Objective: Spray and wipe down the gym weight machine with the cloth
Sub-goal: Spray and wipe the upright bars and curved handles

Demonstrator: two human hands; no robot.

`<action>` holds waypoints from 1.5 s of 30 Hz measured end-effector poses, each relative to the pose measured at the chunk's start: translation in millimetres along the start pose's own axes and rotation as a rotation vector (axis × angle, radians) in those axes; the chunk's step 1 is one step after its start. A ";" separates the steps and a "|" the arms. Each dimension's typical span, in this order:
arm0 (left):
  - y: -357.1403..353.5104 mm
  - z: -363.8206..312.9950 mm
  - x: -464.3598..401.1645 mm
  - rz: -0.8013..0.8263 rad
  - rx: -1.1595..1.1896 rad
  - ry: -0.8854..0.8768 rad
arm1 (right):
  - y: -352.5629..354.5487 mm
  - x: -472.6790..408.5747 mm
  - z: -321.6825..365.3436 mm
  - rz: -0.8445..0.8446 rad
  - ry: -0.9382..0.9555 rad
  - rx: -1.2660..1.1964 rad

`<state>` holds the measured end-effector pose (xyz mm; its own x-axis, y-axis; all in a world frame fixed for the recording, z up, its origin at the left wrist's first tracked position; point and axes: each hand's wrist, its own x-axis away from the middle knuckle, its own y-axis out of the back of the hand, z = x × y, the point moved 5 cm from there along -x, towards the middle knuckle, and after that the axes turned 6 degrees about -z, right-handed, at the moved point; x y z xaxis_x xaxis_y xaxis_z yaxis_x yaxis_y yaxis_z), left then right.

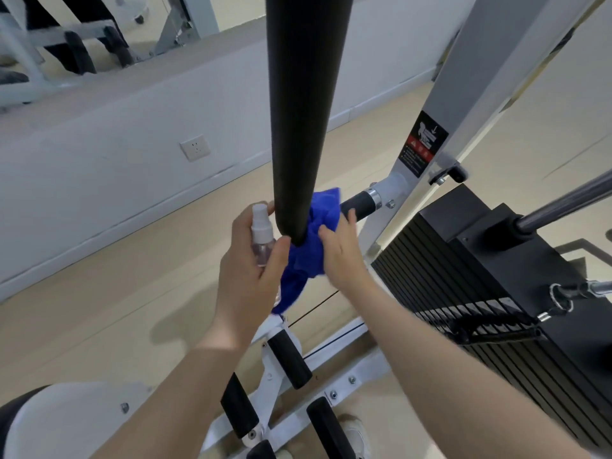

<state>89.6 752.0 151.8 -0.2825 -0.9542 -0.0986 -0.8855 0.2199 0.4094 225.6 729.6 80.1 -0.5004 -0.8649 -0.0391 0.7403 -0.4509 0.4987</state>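
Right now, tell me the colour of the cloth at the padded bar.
The cloth is bright blue, seen best in the head view.

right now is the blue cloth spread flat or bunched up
Bunched up. The blue cloth is crumpled around the lower end of the black padded bar, pressed there by the right hand.

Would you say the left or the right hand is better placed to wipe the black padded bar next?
Right hand: it already presses the blue cloth against the padded bar; the left hand holds the spray bottle.
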 end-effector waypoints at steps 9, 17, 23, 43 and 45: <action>0.1 6.1 -12.8 -0.074 -0.039 -0.011 | 51.6 -39.0 -19.4 -0.199 0.212 0.799; 3.6 8.2 -17.4 -0.030 0.028 0.058 | 37.1 -37.7 -3.4 -0.207 0.017 0.349; 3.3 7.2 -17.1 -0.031 0.027 0.064 | 6.8 -5.4 23.7 -0.091 -0.166 -0.044; 12.4 1.6 1.0 0.138 0.027 0.179 | 14.7 18.5 49.5 -0.075 -0.483 -0.406; 18.2 -0.4 10.1 0.111 -0.005 0.188 | 22.2 29.8 63.4 -0.135 -0.396 -0.470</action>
<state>70.8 746.2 158.6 -0.3042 -0.9453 0.1181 -0.8509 0.3253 0.4125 198.7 707.8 144.9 -0.6651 -0.6867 0.2934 0.7320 -0.6772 0.0748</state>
